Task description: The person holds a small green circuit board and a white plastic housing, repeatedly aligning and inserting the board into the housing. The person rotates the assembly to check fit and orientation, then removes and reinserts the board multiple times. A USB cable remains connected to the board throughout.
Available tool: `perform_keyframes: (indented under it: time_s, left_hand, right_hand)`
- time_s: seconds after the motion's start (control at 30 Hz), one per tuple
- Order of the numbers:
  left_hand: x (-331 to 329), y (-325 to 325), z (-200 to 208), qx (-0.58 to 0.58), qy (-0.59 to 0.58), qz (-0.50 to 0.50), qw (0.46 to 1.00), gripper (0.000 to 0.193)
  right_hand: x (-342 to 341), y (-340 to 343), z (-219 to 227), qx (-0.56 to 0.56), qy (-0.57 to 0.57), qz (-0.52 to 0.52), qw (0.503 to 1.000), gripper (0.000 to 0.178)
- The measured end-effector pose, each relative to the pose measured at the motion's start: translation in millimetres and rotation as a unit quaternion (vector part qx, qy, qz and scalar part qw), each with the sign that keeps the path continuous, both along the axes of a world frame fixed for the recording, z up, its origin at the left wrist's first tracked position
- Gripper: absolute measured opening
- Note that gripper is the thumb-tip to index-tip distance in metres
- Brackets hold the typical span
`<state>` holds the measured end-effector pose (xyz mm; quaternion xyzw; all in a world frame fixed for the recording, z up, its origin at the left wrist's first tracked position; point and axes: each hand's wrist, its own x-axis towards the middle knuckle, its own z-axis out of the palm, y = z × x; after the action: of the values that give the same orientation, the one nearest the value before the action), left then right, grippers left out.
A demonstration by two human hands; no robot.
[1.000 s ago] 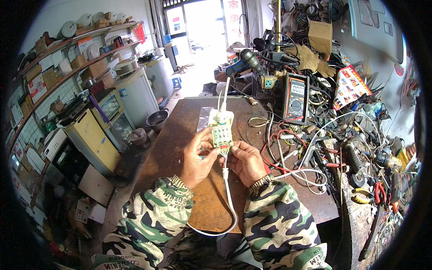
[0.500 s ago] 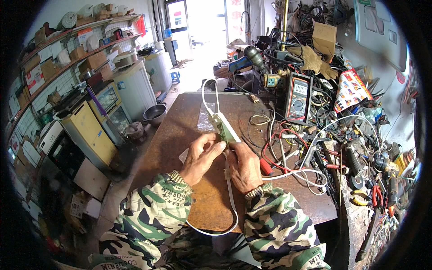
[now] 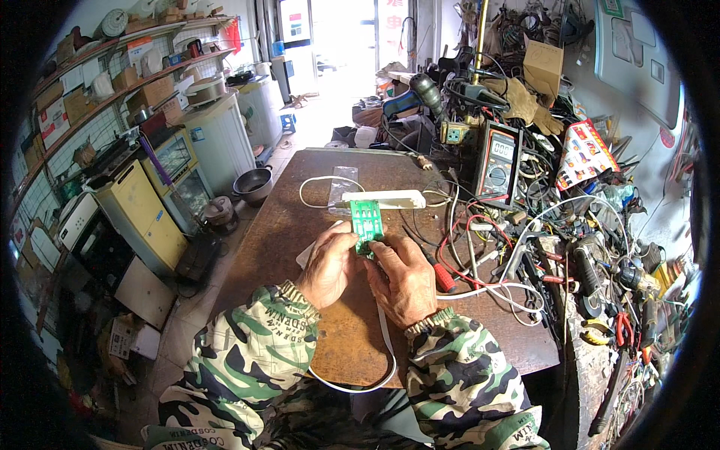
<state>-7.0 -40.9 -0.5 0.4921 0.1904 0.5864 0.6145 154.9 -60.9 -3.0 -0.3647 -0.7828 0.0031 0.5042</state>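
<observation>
The board [image 3: 367, 223] is between both hands, above the middle of the worktop [image 3: 259, 262]. Half a second earlier, it is nearly edge-on; now its green face is turned up, and the white casing [image 3: 394, 199] lies crosswise behind it. This turn puts the green face in plain view and reach.

Left hand [image 3: 328, 264]: curled nearly closed, thumb and fingers on the board's lower left edge. Right hand [image 3: 401, 279]: partly closed, fingertips on the lower right edge; underside contact is hidden.

Clearances: brown wood shows between the left hand and the left edge. To the right, a red handle [image 3: 445, 278] lies just beside the right hand, with test leads [image 3: 474, 220] and the meter [image 3: 496, 166] beyond. A white cable [image 3: 391, 352] loops at the near edge.
</observation>
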Motion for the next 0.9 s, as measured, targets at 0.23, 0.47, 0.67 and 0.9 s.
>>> perform_keyframes:
  time_s: [0.23, 0.47, 0.67, 0.9]
  left_hand:
    - [1.2, -3.9, 3.0, -0.064, -0.019, -0.014, 0.998, 0.038]
    - [-7.0, 5.3, -7.7, -0.051, 0.031, 0.016, 0.998, 0.035]
    - [-0.7, 1.3, -4.8, -0.053, -0.001, -0.009, 0.999, 0.036]
    - [-3.3, -1.9, -1.8, -0.065, 0.009, -0.030, 0.997, 0.037]
  right_hand:
    - [0.8, 3.3, -2.6, -0.017, 0.074, 0.018, 0.997, 0.022]
    - [6.8, 7.3, 4.5, -0.129, 0.191, 0.024, 0.973, 0.023]
    - [8.5, 23.9, -7.8, -0.322, 0.368, 0.144, 0.860, 0.028]
    - [10.9, 25.5, -7.2, -0.406, 0.340, 0.209, 0.822, 0.032]
